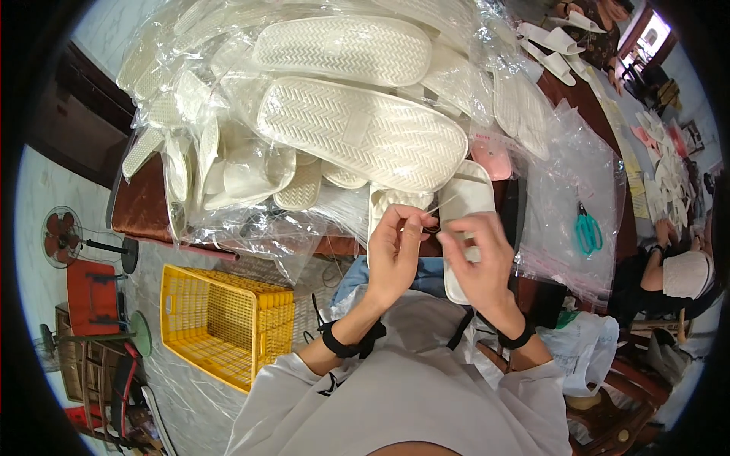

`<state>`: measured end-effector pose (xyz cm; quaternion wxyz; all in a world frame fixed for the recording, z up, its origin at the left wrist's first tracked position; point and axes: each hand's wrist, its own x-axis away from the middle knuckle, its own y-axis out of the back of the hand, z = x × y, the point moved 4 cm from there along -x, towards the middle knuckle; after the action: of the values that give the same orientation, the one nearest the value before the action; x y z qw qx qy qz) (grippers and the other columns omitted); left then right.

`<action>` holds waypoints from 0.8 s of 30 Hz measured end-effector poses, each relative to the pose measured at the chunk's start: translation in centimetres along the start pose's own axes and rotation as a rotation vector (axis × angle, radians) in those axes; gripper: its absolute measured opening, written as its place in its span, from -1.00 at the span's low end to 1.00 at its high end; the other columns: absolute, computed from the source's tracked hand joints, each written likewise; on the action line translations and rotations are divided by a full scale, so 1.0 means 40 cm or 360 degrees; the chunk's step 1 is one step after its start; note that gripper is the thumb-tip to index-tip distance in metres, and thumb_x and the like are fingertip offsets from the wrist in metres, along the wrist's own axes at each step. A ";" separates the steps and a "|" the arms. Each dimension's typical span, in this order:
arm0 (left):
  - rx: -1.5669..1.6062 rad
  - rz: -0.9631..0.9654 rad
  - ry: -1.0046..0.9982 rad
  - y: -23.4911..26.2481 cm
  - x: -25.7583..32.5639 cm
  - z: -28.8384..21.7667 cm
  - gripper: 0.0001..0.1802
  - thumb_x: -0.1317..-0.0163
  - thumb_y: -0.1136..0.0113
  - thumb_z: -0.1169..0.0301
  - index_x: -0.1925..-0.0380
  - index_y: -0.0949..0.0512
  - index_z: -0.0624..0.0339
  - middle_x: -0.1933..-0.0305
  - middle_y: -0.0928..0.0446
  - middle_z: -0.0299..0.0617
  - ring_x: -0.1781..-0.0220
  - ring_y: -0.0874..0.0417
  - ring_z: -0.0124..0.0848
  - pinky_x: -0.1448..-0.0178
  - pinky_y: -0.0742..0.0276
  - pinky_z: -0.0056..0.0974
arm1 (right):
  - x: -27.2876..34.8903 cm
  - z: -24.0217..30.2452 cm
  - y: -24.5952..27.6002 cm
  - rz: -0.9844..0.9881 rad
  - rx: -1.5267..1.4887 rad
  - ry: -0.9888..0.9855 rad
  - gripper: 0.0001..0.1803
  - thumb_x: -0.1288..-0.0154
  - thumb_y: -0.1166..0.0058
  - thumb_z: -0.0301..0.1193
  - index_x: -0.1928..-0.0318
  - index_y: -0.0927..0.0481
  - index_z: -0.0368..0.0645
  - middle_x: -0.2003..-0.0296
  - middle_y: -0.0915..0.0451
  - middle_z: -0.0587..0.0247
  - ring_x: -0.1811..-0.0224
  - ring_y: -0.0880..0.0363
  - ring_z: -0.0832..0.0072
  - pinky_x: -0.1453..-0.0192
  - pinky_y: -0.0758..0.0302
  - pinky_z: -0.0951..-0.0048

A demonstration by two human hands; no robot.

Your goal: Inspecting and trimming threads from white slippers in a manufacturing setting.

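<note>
My left hand (395,247) pinches a thin thread (445,201) at its fingertips, and the strand runs up and to the right. My right hand (479,258) is closed against a white slipper (465,199) that lies sole-up in front of me, its fingers meeting the left hand's near a small dark ring. Both wrists wear black straps. A second white slipper (380,204) lies just left of the first, partly behind my left hand.
A heap of white slippers in clear plastic bags (342,114) covers the dark table (141,209). Teal scissors (587,232) lie on plastic at right. A yellow basket (220,323) stands on the floor at left, near a fan (61,235). Another person (677,273) sits at right.
</note>
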<state>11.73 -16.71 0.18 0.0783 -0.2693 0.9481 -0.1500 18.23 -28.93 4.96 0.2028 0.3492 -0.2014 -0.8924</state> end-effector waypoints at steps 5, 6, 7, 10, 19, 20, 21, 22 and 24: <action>-0.0195 0.0181 -0.0021 -0.003 0.002 -0.003 -0.81 -0.46 0.10 0.38 0.17 -0.43 0.28 0.22 -0.52 -0.23 0.14 -0.55 -0.55 0.05 -0.56 -0.37 | -0.063 0.021 0.033 0.0122 0.0281 0.0299 -0.72 -0.09 -0.25 -0.53 0.14 -0.57 -0.15 0.17 -0.53 0.23 0.15 -0.50 0.25 0.26 -0.52 0.33; -0.0192 0.0183 -0.0024 -0.005 0.004 -0.007 -0.81 -0.46 0.10 0.38 0.17 -0.43 0.28 0.22 -0.52 -0.23 0.14 -0.55 -0.55 0.05 -0.56 -0.37 | -0.065 0.002 0.037 0.0120 0.0286 0.0302 -0.72 -0.09 -0.25 -0.53 0.14 -0.57 -0.15 0.17 -0.53 0.23 0.15 -0.50 0.25 0.26 -0.52 0.33; -0.0131 0.0179 0.0036 -0.005 0.005 -0.008 -0.81 -0.46 0.11 0.40 0.15 -0.43 0.29 0.24 -0.51 -0.24 0.17 -0.55 -0.54 0.07 -0.57 -0.37 | -0.064 -0.011 0.030 0.0279 0.0338 0.0407 -0.73 -0.09 -0.24 -0.53 0.14 -0.58 -0.15 0.17 -0.52 0.23 0.17 -0.50 0.25 0.26 -0.52 0.32; -0.0058 0.0141 0.0106 0.013 0.006 -0.010 -0.80 -0.45 0.13 0.42 0.08 -0.40 0.31 0.30 -0.48 -0.24 0.24 -0.55 -0.52 0.12 -0.57 -0.36 | -0.068 -0.015 0.035 0.0444 0.0444 0.0431 -0.76 -0.11 -0.22 -0.52 0.16 -0.59 -0.15 0.21 -0.50 0.24 0.21 -0.51 0.24 0.24 -0.50 0.29; -0.0002 0.0160 0.0296 0.108 -0.125 -0.044 -0.81 -0.40 0.08 0.42 0.11 -0.35 0.34 0.39 -0.42 -0.22 0.38 -0.50 -0.43 0.29 -0.47 -0.33 | -0.131 -0.032 0.003 0.0688 0.0227 0.0276 -0.87 -0.19 -0.14 -0.47 0.26 -0.62 -0.25 0.34 -0.48 0.13 0.30 -0.52 0.16 0.23 -0.46 0.25; -0.0004 0.0161 0.0292 0.115 -0.147 -0.049 -0.81 -0.40 0.08 0.42 0.11 -0.35 0.34 0.39 -0.42 -0.22 0.38 -0.50 -0.43 0.29 -0.47 -0.33 | -0.146 -0.035 -0.012 0.0765 0.0138 0.0262 -0.86 -0.21 -0.12 -0.46 0.27 -0.62 -0.27 0.35 -0.49 0.10 0.30 -0.52 0.13 0.23 -0.45 0.24; 0.0028 0.0239 0.0375 0.124 -0.170 -0.045 -0.80 -0.40 0.08 0.41 0.15 -0.35 0.37 0.40 -0.44 -0.19 0.39 -0.52 -0.43 0.31 -0.49 -0.33 | -0.166 -0.044 -0.022 0.0758 0.0140 0.0263 -0.86 -0.21 -0.12 -0.46 0.27 -0.62 -0.27 0.35 -0.49 0.10 0.30 -0.52 0.13 0.23 -0.45 0.24; 0.0060 0.0317 0.0459 0.126 -0.187 -0.043 -0.78 -0.40 0.08 0.39 0.18 -0.34 0.40 0.41 -0.46 -0.16 0.40 -0.54 -0.42 0.33 -0.51 -0.33 | -0.189 -0.054 -0.033 0.0766 0.0150 0.0301 -0.85 -0.23 -0.10 -0.45 0.27 -0.62 -0.28 0.36 -0.50 0.07 0.30 -0.52 0.10 0.23 -0.43 0.23; 0.0028 0.0302 0.0416 0.112 -0.215 -0.061 -0.77 -0.39 0.06 0.38 0.23 -0.36 0.41 0.41 -0.46 -0.16 0.40 -0.55 -0.40 0.33 -0.51 -0.32 | -0.228 -0.071 -0.049 0.0765 0.0172 0.0334 -0.84 -0.24 -0.08 -0.45 0.26 -0.62 -0.29 0.37 -0.51 0.05 0.30 -0.52 0.08 0.23 -0.42 0.22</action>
<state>16.23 -7.88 1.62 -0.0296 -0.1561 0.9700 -0.1840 25.95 -23.32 7.01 0.4098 0.3923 -0.3037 -0.7655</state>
